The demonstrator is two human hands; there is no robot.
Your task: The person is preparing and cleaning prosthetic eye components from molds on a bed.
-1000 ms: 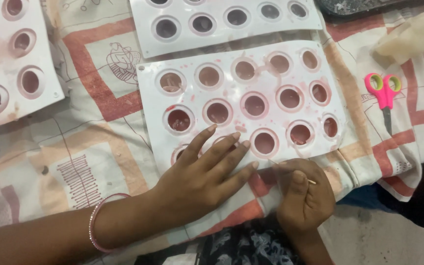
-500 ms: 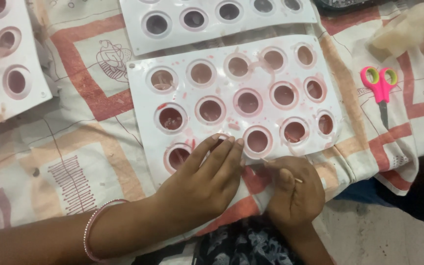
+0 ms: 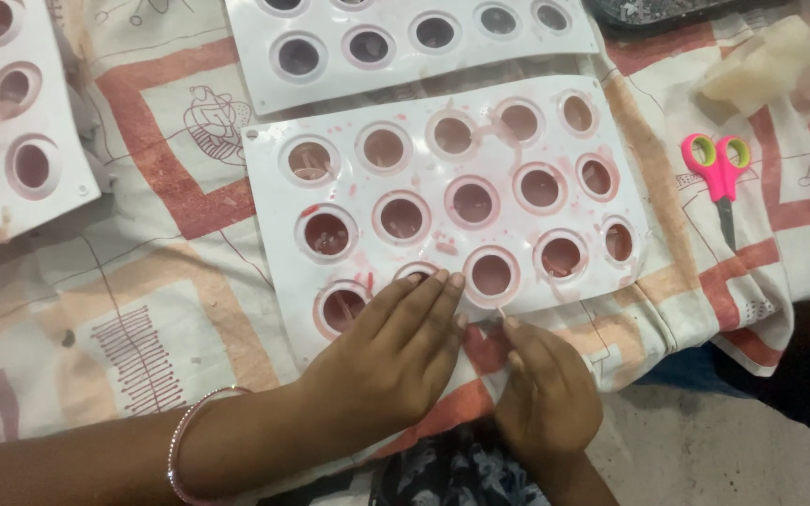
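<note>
Three white silicone mould sheets with round cavities lie on a patterned cream-and-red cloth [image 3: 171, 281] in the head view. The middle white mould sheet [image 3: 442, 197], smeared with pink, serves as the landmark: it holds three rows of round cups with pinkish bottoms. The left hand [image 3: 382, 361] lies flat on its near edge, fingers [image 3: 424, 300] pressed together and stretched out, the tips covering part of a cup in the nearest row. A thin pink bangle [image 3: 180, 445] circles that wrist. Just beside it, at the same near edge, the right hand [image 3: 546, 394] is curled, its fingers bunched and pinching a thin pale stick [image 3: 502, 315] whose tip touches the sheet's rim. A second white mould sheet [image 3: 405, 42] lies just beyond the landmark, a third white mould sheet [image 3: 11, 122] well to its left. Pink-handled scissors [image 3: 719, 173] rest on the cloth to the landmark's right, and a crumpled pale yellowish rag [image 3: 761, 61] lies beyond them.
</note>
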